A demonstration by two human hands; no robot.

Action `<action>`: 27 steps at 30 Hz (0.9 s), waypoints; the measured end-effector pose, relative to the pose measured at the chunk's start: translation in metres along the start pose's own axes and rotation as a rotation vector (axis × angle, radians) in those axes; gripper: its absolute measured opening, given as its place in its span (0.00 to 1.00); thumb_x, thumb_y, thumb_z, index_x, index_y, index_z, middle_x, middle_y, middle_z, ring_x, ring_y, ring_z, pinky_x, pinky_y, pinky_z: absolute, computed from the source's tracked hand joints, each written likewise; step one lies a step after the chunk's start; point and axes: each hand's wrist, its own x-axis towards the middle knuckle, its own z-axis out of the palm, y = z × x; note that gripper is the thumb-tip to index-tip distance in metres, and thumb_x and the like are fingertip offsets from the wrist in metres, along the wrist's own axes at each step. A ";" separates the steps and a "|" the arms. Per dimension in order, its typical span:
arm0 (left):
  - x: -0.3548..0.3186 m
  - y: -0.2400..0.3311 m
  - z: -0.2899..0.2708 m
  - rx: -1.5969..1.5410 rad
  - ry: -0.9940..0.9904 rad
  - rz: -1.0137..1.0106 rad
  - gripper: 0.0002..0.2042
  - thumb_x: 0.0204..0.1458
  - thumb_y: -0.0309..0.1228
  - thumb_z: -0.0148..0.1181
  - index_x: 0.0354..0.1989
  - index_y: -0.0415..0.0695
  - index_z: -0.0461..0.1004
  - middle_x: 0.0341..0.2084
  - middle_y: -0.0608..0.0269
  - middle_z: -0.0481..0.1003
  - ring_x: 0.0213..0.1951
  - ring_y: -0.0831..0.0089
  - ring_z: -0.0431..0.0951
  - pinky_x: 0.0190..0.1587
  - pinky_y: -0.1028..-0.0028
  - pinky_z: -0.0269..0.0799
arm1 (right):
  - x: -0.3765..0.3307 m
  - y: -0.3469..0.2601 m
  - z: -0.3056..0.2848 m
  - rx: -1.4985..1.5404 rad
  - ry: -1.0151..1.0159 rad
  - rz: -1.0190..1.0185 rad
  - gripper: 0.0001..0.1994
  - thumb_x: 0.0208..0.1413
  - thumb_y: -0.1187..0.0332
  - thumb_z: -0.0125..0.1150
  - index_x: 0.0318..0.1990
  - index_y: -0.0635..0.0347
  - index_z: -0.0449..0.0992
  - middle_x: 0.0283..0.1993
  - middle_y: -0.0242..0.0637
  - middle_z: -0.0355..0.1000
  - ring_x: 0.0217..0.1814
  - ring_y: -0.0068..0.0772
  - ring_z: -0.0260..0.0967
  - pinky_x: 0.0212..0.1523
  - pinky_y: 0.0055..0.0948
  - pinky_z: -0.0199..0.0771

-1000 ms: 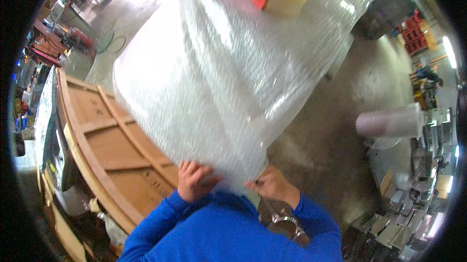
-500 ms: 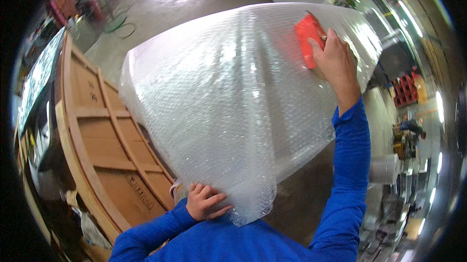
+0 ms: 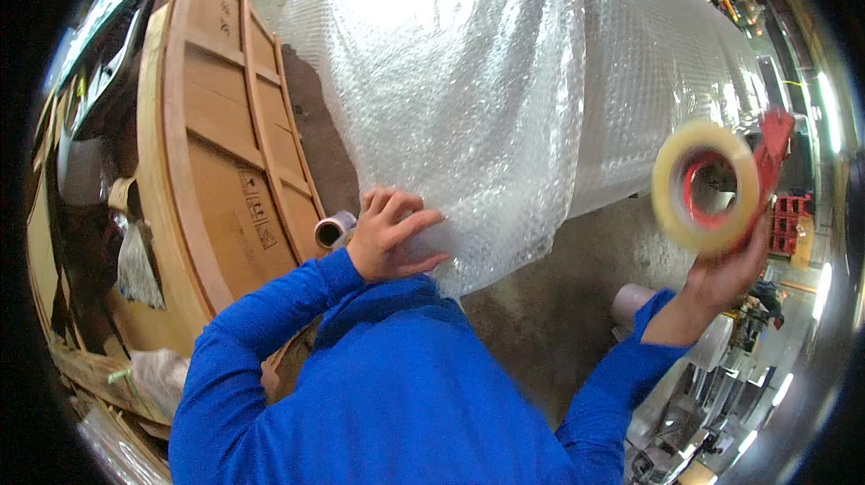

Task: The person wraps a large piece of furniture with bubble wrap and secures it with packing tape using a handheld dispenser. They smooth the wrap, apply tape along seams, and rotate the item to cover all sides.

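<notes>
At twelve o'clock sits a big bumpy bubble wrap bundle (image 3: 532, 89). Left hand (image 3: 387, 233) presses flat on its soft edge, fingers spread. Right hand (image 3: 730, 273), at three o'clock, squeezes a red tape dispenser (image 3: 721, 183) with a round shiny roll.

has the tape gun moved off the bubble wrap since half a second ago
Yes. The tape gun in the right hand was pressed on top of the bubble wrap; now it is held off its right edge, lower and nearer the person.
</notes>
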 end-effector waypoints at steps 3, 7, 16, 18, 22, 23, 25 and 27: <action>-0.004 0.002 0.003 0.024 -0.001 0.012 0.30 0.39 0.47 0.78 0.52 0.56 0.77 0.45 0.62 0.71 0.49 0.59 0.69 0.55 0.57 0.60 | -0.085 -0.009 -0.036 0.507 -0.068 0.321 0.49 0.52 0.36 0.61 0.71 0.68 0.59 0.69 0.51 0.66 0.69 0.45 0.65 0.71 0.47 0.64; -0.012 -0.002 0.009 0.089 0.025 0.050 0.32 0.40 0.49 0.77 0.56 0.56 0.74 0.47 0.58 0.70 0.51 0.57 0.68 0.58 0.56 0.60 | -0.175 -0.028 -0.044 0.302 -0.440 0.020 0.56 0.31 0.44 0.79 0.67 0.70 0.61 0.62 0.50 0.69 0.61 0.42 0.70 0.60 0.41 0.71; -0.017 -0.009 0.009 0.049 0.035 0.031 0.37 0.31 0.45 0.76 0.58 0.57 0.75 0.49 0.59 0.70 0.54 0.55 0.68 0.60 0.55 0.62 | -0.234 -0.001 0.006 0.054 -0.960 -0.470 0.47 0.31 0.64 0.80 0.68 0.54 0.70 0.40 0.46 0.73 0.36 0.47 0.78 0.36 0.39 0.81; -0.018 -0.007 0.007 0.014 0.013 0.014 0.39 0.31 0.46 0.77 0.59 0.56 0.75 0.49 0.59 0.70 0.55 0.55 0.67 0.61 0.55 0.61 | -0.231 0.015 0.004 -0.057 -0.974 -0.453 0.47 0.32 0.65 0.78 0.68 0.54 0.69 0.38 0.45 0.72 0.34 0.46 0.77 0.34 0.39 0.81; -0.017 -0.003 0.004 0.026 -0.014 0.008 0.41 0.29 0.47 0.76 0.60 0.53 0.74 0.50 0.57 0.69 0.55 0.53 0.66 0.61 0.54 0.60 | -0.227 0.039 -0.007 -0.322 -1.160 -0.373 0.46 0.36 0.62 0.75 0.71 0.49 0.67 0.37 0.44 0.70 0.31 0.48 0.75 0.32 0.42 0.80; -0.016 -0.003 0.001 0.040 -0.063 0.000 0.42 0.28 0.48 0.75 0.61 0.53 0.74 0.50 0.57 0.69 0.56 0.53 0.65 0.61 0.54 0.59 | -0.227 0.043 -0.008 -0.345 -1.160 -0.391 0.46 0.37 0.61 0.74 0.71 0.47 0.67 0.37 0.44 0.70 0.32 0.48 0.75 0.32 0.42 0.80; -0.014 -0.004 -0.004 0.015 -0.062 0.025 0.41 0.32 0.47 0.76 0.62 0.55 0.73 0.51 0.57 0.69 0.55 0.53 0.66 0.61 0.54 0.60 | -0.230 0.050 -0.008 -0.425 -1.186 -0.411 0.45 0.39 0.60 0.73 0.72 0.44 0.66 0.39 0.44 0.69 0.33 0.49 0.75 0.32 0.43 0.81; -0.012 -0.003 -0.008 -0.010 -0.080 0.037 0.39 0.35 0.46 0.76 0.62 0.55 0.72 0.50 0.56 0.69 0.55 0.54 0.66 0.60 0.54 0.61 | -0.233 0.057 -0.007 -0.463 -1.176 -0.454 0.45 0.39 0.59 0.73 0.72 0.41 0.65 0.41 0.44 0.69 0.35 0.50 0.76 0.33 0.44 0.81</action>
